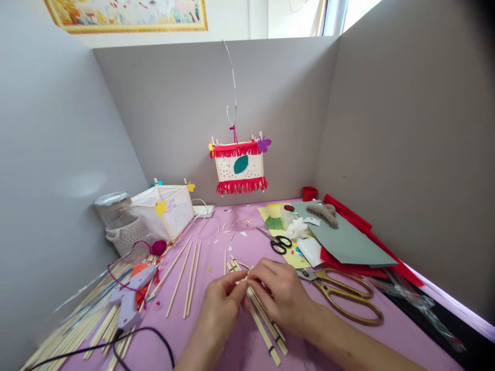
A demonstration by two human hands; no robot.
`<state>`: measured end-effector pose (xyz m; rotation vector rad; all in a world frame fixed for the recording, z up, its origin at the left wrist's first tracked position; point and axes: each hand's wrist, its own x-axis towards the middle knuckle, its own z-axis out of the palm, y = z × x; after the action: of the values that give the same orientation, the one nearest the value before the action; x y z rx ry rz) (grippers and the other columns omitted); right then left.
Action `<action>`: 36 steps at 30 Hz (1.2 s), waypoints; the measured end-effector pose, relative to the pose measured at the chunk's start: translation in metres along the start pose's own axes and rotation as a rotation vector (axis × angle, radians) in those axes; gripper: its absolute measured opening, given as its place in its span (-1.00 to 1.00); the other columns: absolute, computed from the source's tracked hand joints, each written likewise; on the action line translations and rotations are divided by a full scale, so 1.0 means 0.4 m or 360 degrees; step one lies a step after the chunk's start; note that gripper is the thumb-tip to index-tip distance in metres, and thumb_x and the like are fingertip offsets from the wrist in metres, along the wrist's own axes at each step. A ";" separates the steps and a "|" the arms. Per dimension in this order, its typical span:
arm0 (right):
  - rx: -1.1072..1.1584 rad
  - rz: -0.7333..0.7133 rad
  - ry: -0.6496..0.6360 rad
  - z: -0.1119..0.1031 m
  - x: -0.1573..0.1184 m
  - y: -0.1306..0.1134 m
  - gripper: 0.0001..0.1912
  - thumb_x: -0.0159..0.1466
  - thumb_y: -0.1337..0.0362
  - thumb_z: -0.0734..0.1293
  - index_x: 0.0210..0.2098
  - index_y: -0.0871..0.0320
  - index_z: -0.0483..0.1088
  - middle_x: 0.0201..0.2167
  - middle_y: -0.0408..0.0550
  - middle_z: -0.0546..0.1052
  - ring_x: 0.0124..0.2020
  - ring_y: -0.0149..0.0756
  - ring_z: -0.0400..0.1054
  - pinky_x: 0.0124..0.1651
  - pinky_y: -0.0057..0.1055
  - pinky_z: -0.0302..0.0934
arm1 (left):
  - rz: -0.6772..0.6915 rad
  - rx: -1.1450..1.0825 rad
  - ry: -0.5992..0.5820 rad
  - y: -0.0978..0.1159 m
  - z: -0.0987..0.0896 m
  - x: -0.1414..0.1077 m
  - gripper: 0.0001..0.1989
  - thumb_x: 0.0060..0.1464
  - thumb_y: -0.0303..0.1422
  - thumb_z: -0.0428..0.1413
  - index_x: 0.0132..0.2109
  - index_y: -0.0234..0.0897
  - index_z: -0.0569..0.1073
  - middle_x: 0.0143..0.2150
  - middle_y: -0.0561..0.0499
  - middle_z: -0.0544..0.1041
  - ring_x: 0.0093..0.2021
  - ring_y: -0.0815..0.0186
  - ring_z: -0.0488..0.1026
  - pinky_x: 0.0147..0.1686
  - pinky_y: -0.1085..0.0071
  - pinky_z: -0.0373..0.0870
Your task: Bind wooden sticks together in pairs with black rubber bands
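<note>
The fingertips of my left hand (pixel 221 305) and my right hand (pixel 279 292) meet in a pinch over several pale wooden sticks (pixel 265 337). These sticks lie side by side at a slant on the purple table cover, with dark bands near their ends. Whatever is between my fingertips is too small and covered to make out. Right beside my right hand lie large scissors with gold handles (pixel 323 285), their blades partly behind it. More loose sticks (pixel 192 281) rest left of my left hand.
A lilac glue gun (pixel 131 296) with a black cord lies left, near a jar (pixel 113 206) and a white paper lantern (pixel 180 219). A red-fringed lantern (pixel 242 167) hangs from a wire hook. Small black scissors (pixel 279 242), green card (pixel 348 239) and grey partitions (pixel 270 93) stand around.
</note>
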<state>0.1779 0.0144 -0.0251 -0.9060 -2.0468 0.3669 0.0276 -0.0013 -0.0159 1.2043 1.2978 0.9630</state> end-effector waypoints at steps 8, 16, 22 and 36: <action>0.0680 0.0471 0.0150 0.027 0.021 0.019 -0.94 0.14 0.40 0.32 -0.46 0.17 0.35 -0.40 -0.16 0.37 -0.41 -0.43 0.25 -0.37 -0.50 0.13 | -0.0092 -0.0469 -0.0031 0.009 -0.017 -0.002 -0.52 -0.08 -0.21 0.16 -0.03 -0.42 0.38 -0.60 0.14 0.36 -0.79 0.60 0.00 -0.79 0.58 -0.22; 0.1115 0.0422 0.0253 0.032 0.006 -0.001 -0.93 0.21 0.35 0.28 -0.41 0.17 0.34 -0.41 -0.15 0.37 -0.50 -0.48 0.23 -0.43 -0.50 0.12 | -0.0257 -0.0802 -0.0111 0.003 -0.019 0.004 -0.55 -0.14 -0.26 0.23 -0.09 -0.35 0.38 -0.60 0.15 0.37 -0.79 0.61 0.01 -0.80 0.61 -0.27; 0.1931 0.0800 -0.0156 0.032 0.015 0.015 -0.84 0.23 0.23 0.28 -0.39 0.17 0.23 -0.71 -0.29 0.22 -0.69 -0.53 0.02 -0.59 -0.54 -0.07 | -0.0198 -0.0834 -0.0099 0.019 -0.018 -0.006 -0.55 -0.14 -0.26 0.24 -0.09 -0.36 0.38 -0.59 0.16 0.37 -0.78 0.63 0.00 -0.79 0.61 -0.25; 0.1951 0.1320 -0.0549 -0.055 0.042 0.058 -0.79 0.07 0.28 0.39 -0.46 0.22 0.26 -0.65 -0.30 0.25 -0.73 -0.63 -0.08 -0.65 -0.59 -0.08 | -0.0132 0.0068 -0.0125 0.029 0.000 -0.015 -0.58 -0.06 -0.24 0.09 -0.09 -0.43 0.44 -0.64 0.08 0.41 -0.81 0.57 0.02 -0.81 0.58 -0.14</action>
<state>0.1998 0.0410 -0.0149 -0.8179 -1.1577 2.0353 0.0286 -0.0051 -0.0036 1.1995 1.3010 0.8241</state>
